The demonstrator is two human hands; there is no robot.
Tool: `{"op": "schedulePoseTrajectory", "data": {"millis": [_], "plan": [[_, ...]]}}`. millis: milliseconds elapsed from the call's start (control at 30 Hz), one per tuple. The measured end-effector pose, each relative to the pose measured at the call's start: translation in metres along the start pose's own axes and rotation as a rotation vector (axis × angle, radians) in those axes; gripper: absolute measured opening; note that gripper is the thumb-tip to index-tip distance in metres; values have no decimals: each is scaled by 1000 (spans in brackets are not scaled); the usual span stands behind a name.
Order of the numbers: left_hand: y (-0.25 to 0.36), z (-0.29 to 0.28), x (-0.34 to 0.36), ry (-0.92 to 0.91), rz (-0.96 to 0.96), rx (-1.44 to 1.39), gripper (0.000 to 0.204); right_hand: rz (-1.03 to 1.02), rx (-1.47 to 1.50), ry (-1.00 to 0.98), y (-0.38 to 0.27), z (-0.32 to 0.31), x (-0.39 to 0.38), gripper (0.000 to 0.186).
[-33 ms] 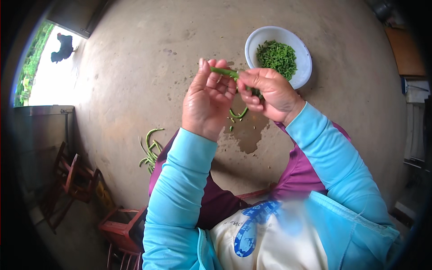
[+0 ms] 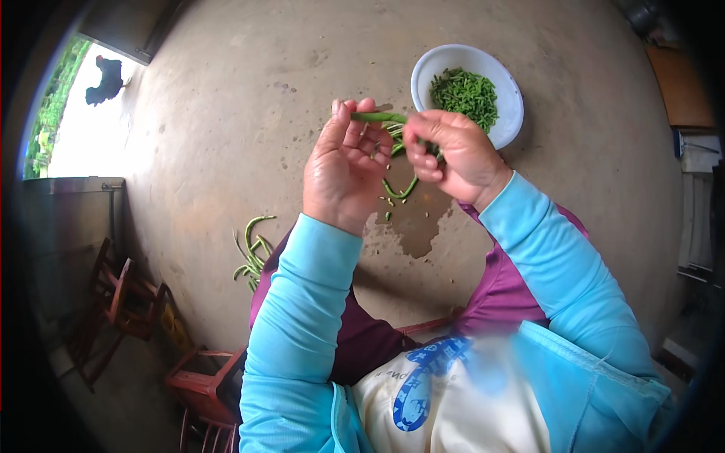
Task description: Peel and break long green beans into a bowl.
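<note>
A green bean (image 2: 378, 117) is stretched between my hands above the floor. My left hand (image 2: 340, 170) pinches one end with thumb and fingertips, palm up. At the other end, the thumb and forefinger of my right hand (image 2: 462, 151) are closed on it; something dark green shows in the curl of its fingers. Beyond my right hand stands a white bowl (image 2: 516, 121) with many short green bean pieces (image 2: 464, 94) in it. Whole beans (image 2: 396, 140) lie on the floor, partly hidden behind my hands. A curved bean (image 2: 400, 195) lies closer to me.
More long beans (image 2: 252, 260) lie beside my left knee. A wet patch (image 2: 423, 223) and small scraps mark the concrete floor. Red-brown wooden chairs (image 2: 208, 381) stand at the lower left. A black chicken (image 2: 107, 79) is at the bright doorway. A brown board (image 2: 680, 87) stands far right.
My hands have drawn slightly apart, the left shifting left and the right a little right. More of the held bean and of the beans on the floor behind shows between them.
</note>
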State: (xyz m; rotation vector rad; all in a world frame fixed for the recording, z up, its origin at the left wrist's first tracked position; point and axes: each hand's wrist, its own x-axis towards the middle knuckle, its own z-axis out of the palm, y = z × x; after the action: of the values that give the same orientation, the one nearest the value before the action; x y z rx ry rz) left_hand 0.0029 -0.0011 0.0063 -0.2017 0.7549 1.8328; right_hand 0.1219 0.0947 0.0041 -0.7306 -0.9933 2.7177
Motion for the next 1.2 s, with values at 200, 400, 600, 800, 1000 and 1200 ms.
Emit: {"op": "schedulePoseTrajectory", "data": {"millis": [200,400,600,800,1000,1200], "plan": [[-3,-7,6,-36,66,-14,10,-193,286,322,-6,-19,10,17],[8,-7,0,-47,53,61,9,28,134,314,-16,-9,3,9],[5,-8,-2,-26,-27,133,12,154,-1,18,-6,2,-3,19],[0,-4,-2,-47,-10,113,12,98,-108,0,-1,1,-2,28],[-18,5,-3,3,110,294,11,-125,-19,400,7,-3,11,28],[-19,2,-5,-20,171,323,11,-126,9,515,2,-16,24,27]]}}
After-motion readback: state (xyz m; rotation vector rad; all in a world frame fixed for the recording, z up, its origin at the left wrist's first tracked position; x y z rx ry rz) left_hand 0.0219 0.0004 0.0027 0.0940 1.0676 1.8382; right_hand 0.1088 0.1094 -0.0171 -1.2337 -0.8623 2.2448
